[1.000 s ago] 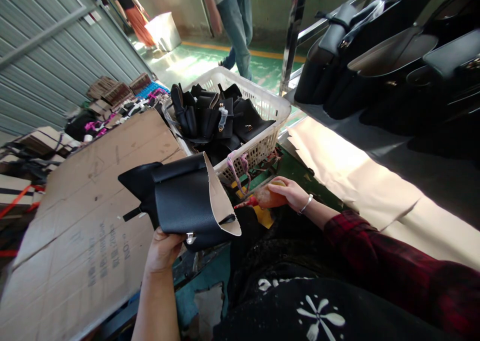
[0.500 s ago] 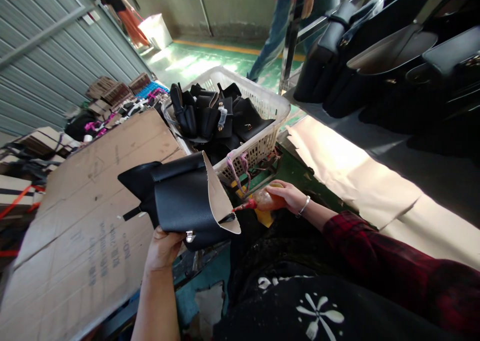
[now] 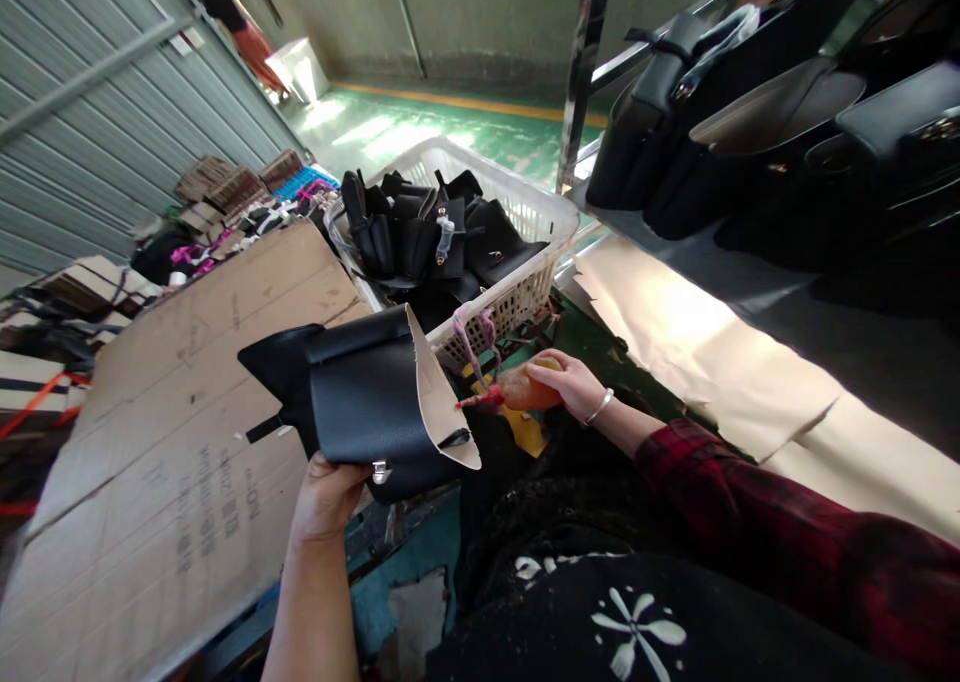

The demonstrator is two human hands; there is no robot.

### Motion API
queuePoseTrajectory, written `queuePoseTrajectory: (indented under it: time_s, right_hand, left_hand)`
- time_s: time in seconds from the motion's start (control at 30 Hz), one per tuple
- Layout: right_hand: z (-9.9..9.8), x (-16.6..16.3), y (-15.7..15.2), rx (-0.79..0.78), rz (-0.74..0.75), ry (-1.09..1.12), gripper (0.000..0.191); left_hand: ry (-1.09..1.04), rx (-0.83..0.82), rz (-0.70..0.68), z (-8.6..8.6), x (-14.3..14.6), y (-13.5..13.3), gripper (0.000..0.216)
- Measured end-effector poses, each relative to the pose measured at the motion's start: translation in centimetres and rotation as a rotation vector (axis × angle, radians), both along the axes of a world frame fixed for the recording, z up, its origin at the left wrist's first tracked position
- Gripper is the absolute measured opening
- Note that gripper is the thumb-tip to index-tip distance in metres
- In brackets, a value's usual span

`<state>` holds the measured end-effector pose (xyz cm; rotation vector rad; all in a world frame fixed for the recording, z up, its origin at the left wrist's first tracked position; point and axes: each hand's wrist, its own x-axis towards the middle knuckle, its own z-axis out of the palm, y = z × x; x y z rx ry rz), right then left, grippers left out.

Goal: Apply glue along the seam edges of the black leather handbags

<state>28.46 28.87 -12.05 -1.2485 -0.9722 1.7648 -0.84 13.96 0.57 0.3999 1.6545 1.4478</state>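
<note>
My left hand grips the lower edge of a black leather bag piece with a pale inner lining and a small metal clasp, holding it up in front of me. My right hand is closed round an orange squeeze bottle with a red nozzle. The nozzle tip points left and sits right at the pale edge of the bag piece.
A white plastic basket full of black bag parts stands behind the bag piece. A large flat cardboard sheet lies to the left. Finished black bags sit on a shelf at upper right, above brown paper.
My right hand has brought the bottle left and slightly up, so its nozzle now reaches the bag piece's edge. The person walking in the background has left the view.
</note>
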Motion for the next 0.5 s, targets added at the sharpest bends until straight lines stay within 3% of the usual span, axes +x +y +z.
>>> queuePoseTrajectory:
  time_s: [0.2, 0.5]
  right_hand:
    - [-0.5, -0.6, 0.7, 0.014, -0.057, 0.002, 0.045]
    - [-1.5, 1.9, -1.0, -0.041, 0.029, -0.042, 0.045]
  left_hand:
    - [0.002, -0.014, -0.01, -0.3, -0.2, 0.0, 0.027]
    - [-0.009, 0.03, -0.047, -0.8, -0.7, 0.0, 0.026]
